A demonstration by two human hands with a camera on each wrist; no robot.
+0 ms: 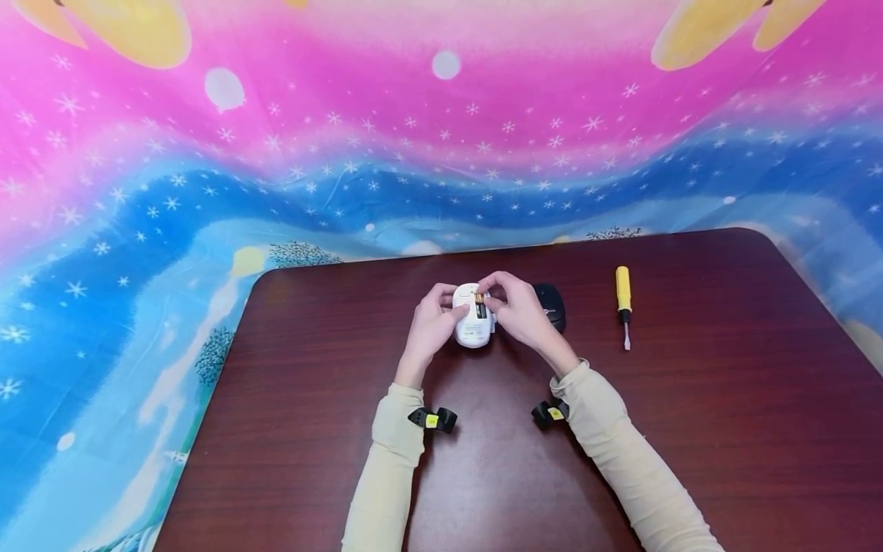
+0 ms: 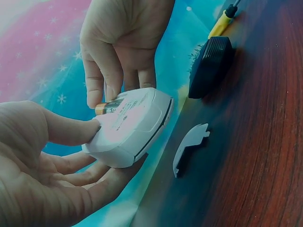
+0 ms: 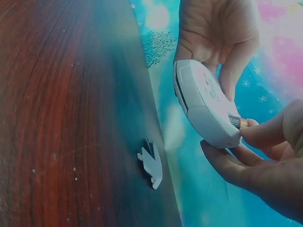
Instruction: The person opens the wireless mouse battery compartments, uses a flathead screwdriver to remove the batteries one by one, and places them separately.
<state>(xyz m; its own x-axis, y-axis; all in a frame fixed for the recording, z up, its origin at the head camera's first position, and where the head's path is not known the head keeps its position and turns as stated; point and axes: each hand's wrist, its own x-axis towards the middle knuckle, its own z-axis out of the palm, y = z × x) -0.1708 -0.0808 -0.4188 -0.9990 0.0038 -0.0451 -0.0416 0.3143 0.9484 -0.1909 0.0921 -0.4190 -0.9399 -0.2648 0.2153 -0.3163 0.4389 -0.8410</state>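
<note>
A white computer mouse (image 1: 473, 335) is held above the table with its labelled underside turned up. My left hand (image 1: 431, 326) grips it from the left, the thumb on the underside and the fingers beneath. A battery (image 1: 480, 309) with a dark body and copper end lies in the mouse's battery slot. At that copper end my right hand (image 1: 526, 310) pinches the battery with thumb and index finger. Both wrist views show the copper end (image 2: 100, 109) sticking up a little from the slot. A loose white battery cover (image 3: 154, 169) lies on the table below the mouse.
A black mouse (image 1: 552, 303) sits on the table just behind my right hand. Farther right lies a yellow-handled screwdriver (image 1: 624, 295), its tip toward me. The dark wooden table (image 1: 724, 383) meets a patterned pink and blue cloth (image 1: 414, 176) at its far edge.
</note>
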